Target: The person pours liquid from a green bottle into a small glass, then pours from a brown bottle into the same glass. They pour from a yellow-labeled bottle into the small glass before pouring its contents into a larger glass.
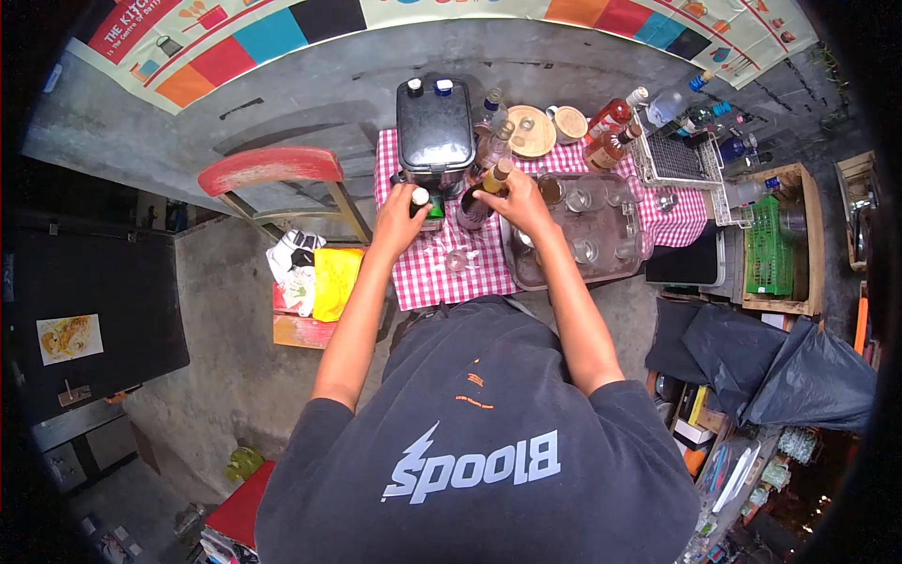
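At the near left of the black-lidded container (435,132), my left hand (402,221) is closed around a green bottle (434,209) with a white cap. My right hand (519,205) grips the neck of a dark bottle (472,212), which has gold around its neck and a cork-coloured stopper. This bottle leans slightly. A small clear glass (457,260) stands in front of both bottles on the red checked tablecloth (423,273). Under and beside my right forearm lies a brown tray (556,273) carrying several glasses.
Clear bottles (490,146) and round wooden lids (532,132) stand at the back. Right of them are a red bottle (609,117), an amber bottle (606,150) and a wire rack (672,160). A red-backed chair (272,169) holding a yellow bag (336,282) is on the left.
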